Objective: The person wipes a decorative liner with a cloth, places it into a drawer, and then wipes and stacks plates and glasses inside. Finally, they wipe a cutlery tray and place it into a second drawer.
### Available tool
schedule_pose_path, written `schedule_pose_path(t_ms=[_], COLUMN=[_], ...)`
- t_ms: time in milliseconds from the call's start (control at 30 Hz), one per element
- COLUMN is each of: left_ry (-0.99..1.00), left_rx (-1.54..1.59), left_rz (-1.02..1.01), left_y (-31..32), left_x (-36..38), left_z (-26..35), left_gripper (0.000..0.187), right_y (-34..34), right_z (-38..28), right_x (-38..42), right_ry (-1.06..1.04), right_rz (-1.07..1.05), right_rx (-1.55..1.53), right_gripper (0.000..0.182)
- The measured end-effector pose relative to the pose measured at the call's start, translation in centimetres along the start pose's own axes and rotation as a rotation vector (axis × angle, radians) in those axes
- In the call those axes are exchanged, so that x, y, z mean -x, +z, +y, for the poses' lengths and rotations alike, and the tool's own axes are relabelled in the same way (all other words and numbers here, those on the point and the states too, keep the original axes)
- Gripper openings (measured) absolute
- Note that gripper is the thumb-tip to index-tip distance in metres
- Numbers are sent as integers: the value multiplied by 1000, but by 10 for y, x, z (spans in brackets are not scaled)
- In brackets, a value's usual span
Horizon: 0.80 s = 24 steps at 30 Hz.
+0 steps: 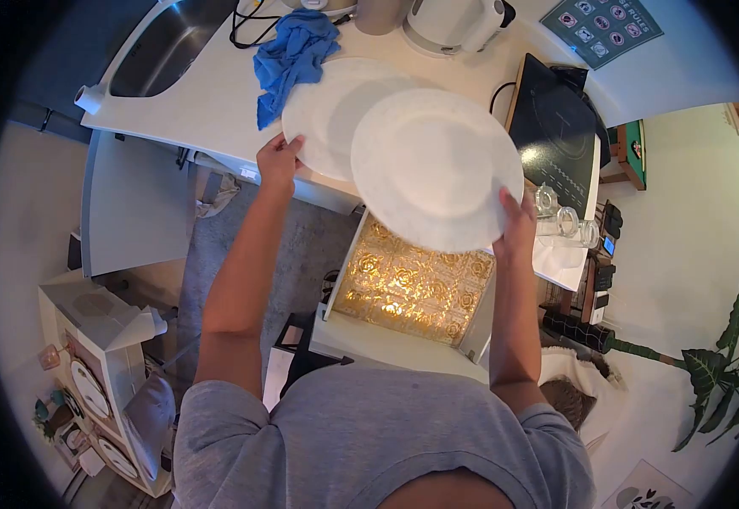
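My left hand (279,163) pinches the left rim of a white plate (322,110), which lies at the counter's front edge, partly hidden by a second plate. That second white plate (437,170) is held by its right rim in my right hand (515,219), above the open drawer's back part and overlapping the first plate. A blue cloth (295,58) lies crumpled beside the left plate. Below the plates, the open drawer (403,284) shows a shiny gold patterned liner.
A steel sink (166,47) is at the upper left. The kettle (453,24) stands at the back. A black cooktop (556,127) and several clear glasses (566,220) sit on the right of the counter (191,106). An open cabinet door (136,204) juts out at left.
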<state>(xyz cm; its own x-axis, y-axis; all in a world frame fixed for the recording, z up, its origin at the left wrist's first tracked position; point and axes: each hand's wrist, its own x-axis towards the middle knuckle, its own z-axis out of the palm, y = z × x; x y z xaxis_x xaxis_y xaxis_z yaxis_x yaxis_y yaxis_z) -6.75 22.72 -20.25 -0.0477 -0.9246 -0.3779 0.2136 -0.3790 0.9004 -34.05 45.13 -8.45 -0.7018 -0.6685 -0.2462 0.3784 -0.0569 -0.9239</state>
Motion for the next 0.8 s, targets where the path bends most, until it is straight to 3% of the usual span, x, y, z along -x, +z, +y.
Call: schedule_pose_path(t_ms=[333,467,533,600,700,767,800], left_ry=[0,5,8,-6,63,-193,-192], left_rx=[10,7,35,22,8,601,600], left_rz=[32,42,64,-58,39,-400,-395], left_y=[-33,-36,-37,-39,-59,-70,-79], left_x=[32,37,43,49,75,112,128], left_z=[2,3,8,11,26,56,63], left_gripper=[28,39,43,49,53,60,60], right_y=[-13,-10,0,15,55,84,99], right_z=[13,18,24,31,32,34,38], right_x=[33,29,23,17,16,16,17], right_ry=[22,44,65,109,199,246,302], right_rz=[-29,-28,-48,-62,-155,-246,-339], right_rx=[6,-15,-24,-21,-45,21,89], right_gripper=[33,31,31,36,34,34,35])
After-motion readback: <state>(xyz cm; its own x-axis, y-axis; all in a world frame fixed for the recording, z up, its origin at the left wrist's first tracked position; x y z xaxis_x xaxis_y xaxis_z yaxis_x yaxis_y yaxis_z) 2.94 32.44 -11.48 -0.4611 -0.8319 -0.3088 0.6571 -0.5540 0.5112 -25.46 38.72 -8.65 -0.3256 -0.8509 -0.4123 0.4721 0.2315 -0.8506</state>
